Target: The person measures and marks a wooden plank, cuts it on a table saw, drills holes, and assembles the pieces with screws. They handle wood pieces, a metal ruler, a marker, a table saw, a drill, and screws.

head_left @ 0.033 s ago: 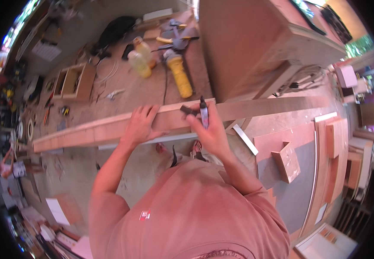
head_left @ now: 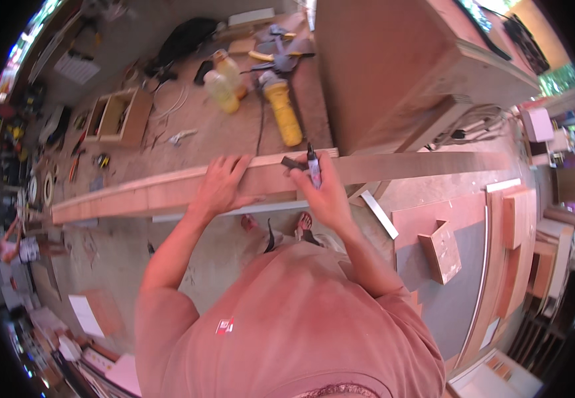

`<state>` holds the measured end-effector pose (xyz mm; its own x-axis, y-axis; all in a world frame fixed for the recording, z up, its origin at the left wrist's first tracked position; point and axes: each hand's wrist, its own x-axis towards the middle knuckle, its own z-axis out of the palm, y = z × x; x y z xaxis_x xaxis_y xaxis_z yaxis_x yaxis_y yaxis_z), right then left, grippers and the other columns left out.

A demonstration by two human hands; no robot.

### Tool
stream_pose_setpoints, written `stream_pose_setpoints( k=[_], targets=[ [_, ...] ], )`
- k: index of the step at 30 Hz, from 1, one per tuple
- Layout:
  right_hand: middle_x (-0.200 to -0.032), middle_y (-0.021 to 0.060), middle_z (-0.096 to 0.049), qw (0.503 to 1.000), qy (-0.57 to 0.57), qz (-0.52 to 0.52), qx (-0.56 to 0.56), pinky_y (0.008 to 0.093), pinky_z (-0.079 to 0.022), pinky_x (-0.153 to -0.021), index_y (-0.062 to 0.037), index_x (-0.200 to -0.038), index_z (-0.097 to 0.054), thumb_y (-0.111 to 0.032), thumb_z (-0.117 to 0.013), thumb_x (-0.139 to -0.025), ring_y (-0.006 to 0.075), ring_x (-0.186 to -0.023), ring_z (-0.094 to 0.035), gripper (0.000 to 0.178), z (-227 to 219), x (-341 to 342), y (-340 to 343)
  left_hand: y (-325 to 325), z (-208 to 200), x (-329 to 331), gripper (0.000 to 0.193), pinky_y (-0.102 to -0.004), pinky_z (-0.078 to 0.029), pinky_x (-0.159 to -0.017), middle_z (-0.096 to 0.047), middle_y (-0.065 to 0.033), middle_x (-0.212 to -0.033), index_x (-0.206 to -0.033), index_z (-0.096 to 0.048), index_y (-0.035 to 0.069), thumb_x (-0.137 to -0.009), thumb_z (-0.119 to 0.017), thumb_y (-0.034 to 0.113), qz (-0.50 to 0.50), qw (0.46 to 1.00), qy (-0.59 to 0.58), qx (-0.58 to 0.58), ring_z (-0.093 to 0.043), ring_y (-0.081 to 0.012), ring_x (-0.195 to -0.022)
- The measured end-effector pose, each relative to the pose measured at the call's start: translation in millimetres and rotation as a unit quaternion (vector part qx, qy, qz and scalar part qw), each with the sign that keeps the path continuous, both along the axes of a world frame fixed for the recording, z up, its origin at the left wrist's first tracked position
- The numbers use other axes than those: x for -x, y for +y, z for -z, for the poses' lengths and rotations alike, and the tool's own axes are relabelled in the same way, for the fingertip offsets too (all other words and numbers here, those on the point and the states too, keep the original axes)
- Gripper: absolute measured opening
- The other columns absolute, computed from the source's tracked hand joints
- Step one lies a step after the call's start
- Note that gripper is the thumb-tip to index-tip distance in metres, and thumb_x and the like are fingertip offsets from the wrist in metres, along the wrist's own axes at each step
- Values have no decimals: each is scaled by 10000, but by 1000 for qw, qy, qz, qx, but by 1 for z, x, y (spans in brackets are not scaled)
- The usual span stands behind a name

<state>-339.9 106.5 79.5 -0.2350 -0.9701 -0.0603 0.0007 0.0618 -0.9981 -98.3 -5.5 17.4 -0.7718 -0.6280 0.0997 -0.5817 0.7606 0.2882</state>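
Wooden plank [head_left: 272, 179], one, left hand [head_left: 220, 187] spread over it, right hand [head_left: 328, 198] pinching one black-tipped marker [head_left: 313, 170].

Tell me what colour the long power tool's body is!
Yellow: the power tool shows best in the head view.

The long board [head_left: 121, 197] is pinkish brown with a paler upper edge. The marker [head_left: 314, 172] is black at its upper end and pale lilac with dark markings along its barrel; the small block [head_left: 293, 163] is dark brown. The power tool [head_left: 284, 118] is yellow with a grey head, the 2 bottles [head_left: 220, 93] yellowish, the bag [head_left: 186, 36] black, the shirt [head_left: 314, 305] dusty rose-brown with 1 red-and-white patch [head_left: 225, 326], and the floor panel [head_left: 443, 292] slate grey.
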Motion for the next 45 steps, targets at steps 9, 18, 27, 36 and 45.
stream_pose_setpoints(
  k=[9,18,27,36,45],
  targets=[
    [-959,258,-677,959,277,-45,45,534,-496,-779,29,-1077,-615,-182,-726,-966,500,-908,-637,263,60,-10,-58,-14,-1,-1,834,-485,-452,-1039,-490,-98,-1554,-1450,-522,129,-805,-833,557,60,996,66,18,-570,-363,-1166],
    [-878,231,-709,955,261,-138,9,451,-524,-745,14,-1065,-693,-257,-770,-952,437,-818,-678,303,48,-8,-86,-10,-6,-2,674,-488,-467,-1012,-435,17,-1654,-1352,-590,163,-815,-827,494,68,996,30,41,-604,-331,-1121],
    [-1100,126,-726,845,469,-259,7,481,-546,-865,-107,-1212,-729,-383,-672,-1007,356,-1065,-692,349,17,47,-83,-11,1,-3,702,-491,-449,-1041,-457,4,-1642,-1351,-593,168,-781,-861,478,62,998,21,12,-581,-333,-1186],
    [-1079,105,-740,782,535,-319,31,485,-561,-839,-170,-1258,-725,-390,-672,-991,341,-1030,-708,350,8,27,-98,-13,-2,-4,680,-467,-449,-1001,-461,20,-1634,-1394,-586,190,-854,-788,551,73,997,12,18,-607,-320,-1108],
    [-1031,118,-743,774,540,-326,54,500,-574,-795,-123,-1157,-681,-404,-659,-1003,363,-976,-724,321,14,9,-108,-12,1,-4,699,-485,-457,-999,-436,0,-1664,-1394,-597,226,-815,-831,539,66,998,-3,12,-599,-335,-1154]
  ],
)
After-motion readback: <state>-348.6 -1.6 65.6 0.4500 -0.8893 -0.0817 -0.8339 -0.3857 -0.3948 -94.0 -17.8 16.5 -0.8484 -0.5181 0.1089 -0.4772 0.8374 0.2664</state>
